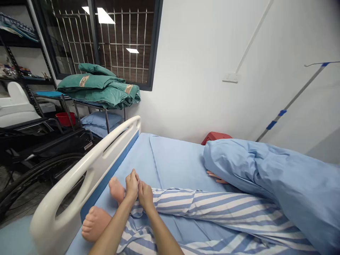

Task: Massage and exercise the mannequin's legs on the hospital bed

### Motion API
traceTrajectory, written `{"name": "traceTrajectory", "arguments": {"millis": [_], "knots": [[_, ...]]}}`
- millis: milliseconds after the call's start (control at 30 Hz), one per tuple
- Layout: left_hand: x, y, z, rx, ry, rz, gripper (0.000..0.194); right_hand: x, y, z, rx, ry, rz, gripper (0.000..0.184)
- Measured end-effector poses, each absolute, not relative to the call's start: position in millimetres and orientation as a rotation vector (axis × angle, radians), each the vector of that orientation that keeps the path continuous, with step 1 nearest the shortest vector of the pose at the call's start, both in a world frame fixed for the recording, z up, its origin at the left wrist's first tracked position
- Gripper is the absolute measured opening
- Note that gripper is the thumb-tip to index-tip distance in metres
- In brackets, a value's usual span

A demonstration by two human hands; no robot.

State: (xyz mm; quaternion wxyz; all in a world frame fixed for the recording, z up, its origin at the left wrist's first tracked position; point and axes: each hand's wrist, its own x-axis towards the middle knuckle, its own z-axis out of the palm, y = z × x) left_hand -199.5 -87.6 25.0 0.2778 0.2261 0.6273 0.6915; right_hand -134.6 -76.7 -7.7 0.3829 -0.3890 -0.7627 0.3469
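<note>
Left hand (pixel 132 186) and right hand (pixel 145 195), fingers curled nearly closed, pinching cuff of blue-and-white striped cotton trouser leg (pixel 136 210), just beside bare foot (pixel 117 189), on pale-blue bed sheet (pixel 170 163).

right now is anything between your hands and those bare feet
Nothing visible stands in the way: the left hand touches the upper bare foot and the right hand rests on the striped trouser leg beside it. The left forearm lies alongside the lower foot.
</note>
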Motion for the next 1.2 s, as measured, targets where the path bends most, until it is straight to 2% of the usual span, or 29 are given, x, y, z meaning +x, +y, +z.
{"name": "traceTrajectory", "arguments": {"millis": [133, 267, 400, 667, 767, 967, 1200], "knots": [[-190.3, -87.7, 36.7, 0.595, 1.56, 1.923, 0.039, -132.6, -73.7, -18.3, -1.062, -1.839, 0.913, 0.046], [-177.7, -84.1, 16.1, 0.652, 1.742, 1.913, 0.04, -128.5, -63.1, -15.1, -1.064, -1.683, 1.085, 0.048], [-176.2, -83.9, -10.3, 0.938, 2.105, 1.68, 0.039, -130.4, -58.9, -15.1, -1.111, -1.602, 1.097, 0.045], [-171.2, -85.0, -14.0, 1.224, 2.289, 1.276, 0.037, -100.6, -40.2, 27.5, -0.955, -1.808, 0.993, 0.042], [-169.0, -85.3, -15.8, 1.241, 2.277, 1.321, 0.041, -80.9, -37.5, 26.8, -0.955, -1.792, 0.921, 0.043], [-169.0, -79.9, -10.8, 1.325, 2.186, 1.402, 0.037, -71.1, -46.0, -9.3, -1.087, -1.9, 0.783, 0.041], [-131.2, -57.9, 7.7, 1.021, 1.923, 1.721, 0.039, -69.9, -32.0, -6.6, -1.089, -1.648, 1.01, 0.043]]}}
